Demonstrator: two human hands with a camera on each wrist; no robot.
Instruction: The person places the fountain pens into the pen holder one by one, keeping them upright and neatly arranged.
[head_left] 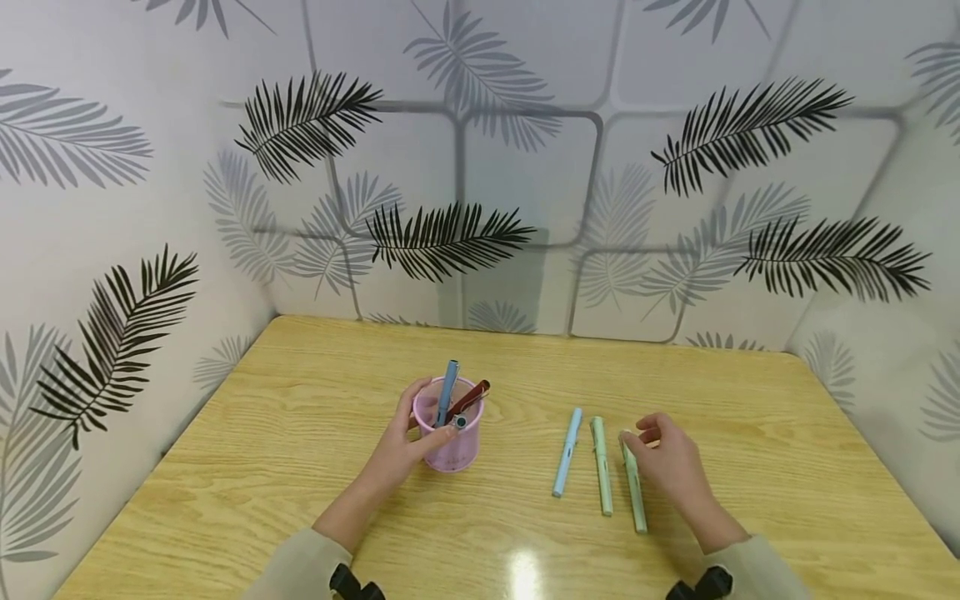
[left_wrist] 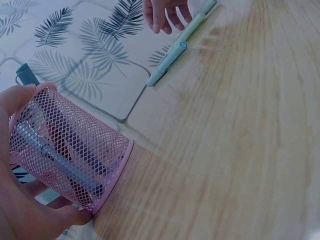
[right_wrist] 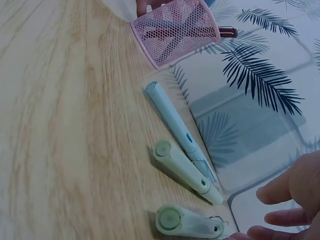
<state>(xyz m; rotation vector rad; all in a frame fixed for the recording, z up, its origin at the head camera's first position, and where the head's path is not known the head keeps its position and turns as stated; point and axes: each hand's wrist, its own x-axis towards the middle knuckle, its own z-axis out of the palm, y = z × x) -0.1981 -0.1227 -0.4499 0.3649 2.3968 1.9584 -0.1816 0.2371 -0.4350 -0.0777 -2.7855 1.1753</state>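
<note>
On the wood-grain table, as I see it from the head camera, the person's left hand grips a pink mesh pen cup, standing upright. I count three pens in it: a blue-grey pen, a dark red pen, and a third pen seen mainly by its end. To the right, a light blue pen, a middle green pen and a right-hand green pen lie side by side, apart. The right hand is at the far end of the last; contact I cannot confirm.

Through the left wrist camera, I find thumb and fingers clamped about the cup's mesh wall, with pens visible through it.

Through the right wrist camera, I note the thumb apart from the loosely bent fingers, which lie just beside the nearest green pen's clip end. That pen rests on the table.
</note>
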